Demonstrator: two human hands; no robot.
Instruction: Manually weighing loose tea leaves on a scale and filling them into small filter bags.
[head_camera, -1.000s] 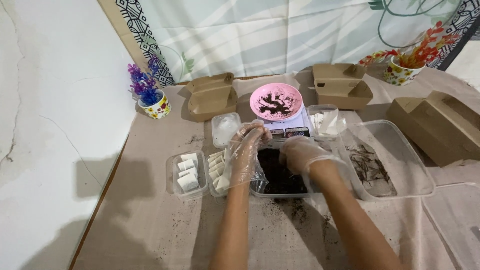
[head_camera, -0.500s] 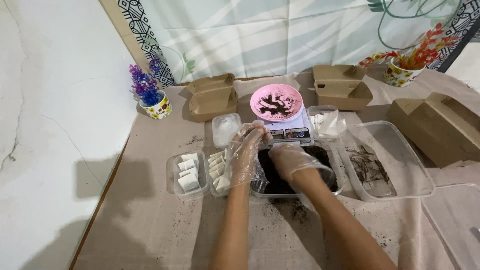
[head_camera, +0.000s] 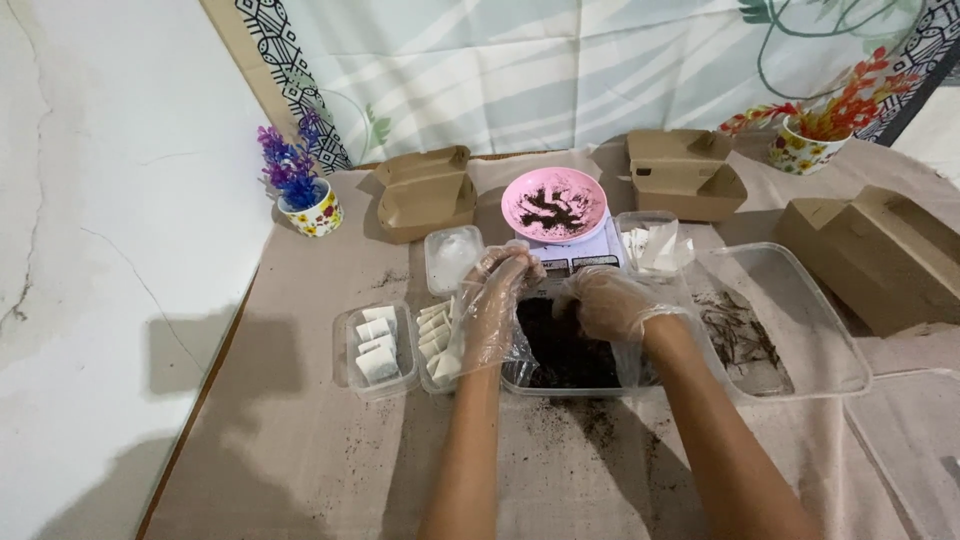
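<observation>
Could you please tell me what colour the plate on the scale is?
The plate is pink, seen in the head view.

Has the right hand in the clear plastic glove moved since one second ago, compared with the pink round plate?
Yes. The right hand moved left and slightly toward the pink round plate, closer to the left hand.

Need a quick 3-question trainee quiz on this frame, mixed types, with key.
1. True or false: the pink plate holds dark crumbs.
2. Both gloved hands, left hand and right hand, are over which thing? A) the clear tub of dark loose material B) the brown box C) the purple flower pot
3. Fill in: the small clear tray left of the hands holds ____ blocks.

Key: 1 true; 2 A; 3 white.
</observation>
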